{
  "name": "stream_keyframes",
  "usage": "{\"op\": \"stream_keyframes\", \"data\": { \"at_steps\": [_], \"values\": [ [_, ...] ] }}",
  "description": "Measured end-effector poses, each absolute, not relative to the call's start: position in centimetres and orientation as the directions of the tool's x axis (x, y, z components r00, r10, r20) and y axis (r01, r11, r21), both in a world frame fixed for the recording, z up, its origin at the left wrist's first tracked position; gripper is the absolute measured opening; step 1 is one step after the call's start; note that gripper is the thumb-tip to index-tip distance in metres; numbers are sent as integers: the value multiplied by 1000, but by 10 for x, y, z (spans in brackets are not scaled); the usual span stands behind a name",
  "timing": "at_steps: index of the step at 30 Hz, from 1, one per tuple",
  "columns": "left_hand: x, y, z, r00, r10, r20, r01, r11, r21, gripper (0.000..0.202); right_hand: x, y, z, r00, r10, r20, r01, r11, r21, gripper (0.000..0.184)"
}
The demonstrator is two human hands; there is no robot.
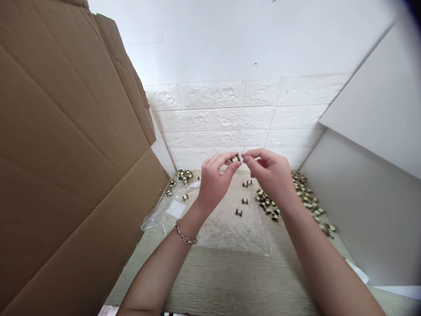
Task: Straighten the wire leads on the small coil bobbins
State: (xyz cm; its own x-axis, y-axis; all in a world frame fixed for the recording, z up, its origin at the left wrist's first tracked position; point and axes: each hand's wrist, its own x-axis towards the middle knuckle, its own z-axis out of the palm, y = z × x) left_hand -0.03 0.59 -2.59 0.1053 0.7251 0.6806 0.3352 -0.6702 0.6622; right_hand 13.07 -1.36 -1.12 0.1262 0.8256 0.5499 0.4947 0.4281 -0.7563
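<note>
My left hand (217, 177) is closed around a small bobbin transformer (235, 159), yellow in the middle with dark ends, held between thumb and fingers above the table. Its metal pins point toward my right hand (268, 169). The thumb and forefinger of that hand are pinched right beside the pins, on what looks like a thin wire (244, 149); its fine end rises just above the fingertips. Below the hands, a few similar transformers (239, 212) lie on a clear plastic bag (230, 237).
Several transformers are heaped at the back left (184, 175), with a larger pile (305, 193) along the right side. A white paper slip (176, 209) lies on the bag. Cardboard (72, 153) stands at left, a grey-white panel (368, 210) at right, a white brick-patterned wall (226, 118) behind.
</note>
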Motion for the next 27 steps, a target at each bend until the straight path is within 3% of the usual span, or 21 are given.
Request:
{"op": "stream_keyframes", "data": {
  "at_steps": [2,4,7,12,19,27],
  "values": [
    [0,8,-25,165,814,557,80,-574,815,26,128,-16,-11,126,774,620,549,466,-694,17],
    [-1,9,-25,261,858,443,-106,-430,896,27,127,-17,-11,108,702,704,629,501,-595,13],
    [-2,9,-23,386,866,319,-224,-248,943,27,125,-18,-12,44,608,792,729,523,-442,9],
    [-5,7,-20,457,866,203,-270,-82,959,22,125,-18,-14,-4,520,854,781,535,-322,3],
    [-7,8,-21,463,866,189,-240,-82,967,27,125,-27,-10,-32,308,951,744,643,-183,6],
    [-9,3,-15,425,888,179,-216,-92,972,28,123,-25,-11,-96,443,891,783,586,-207,10]
  ]
}}
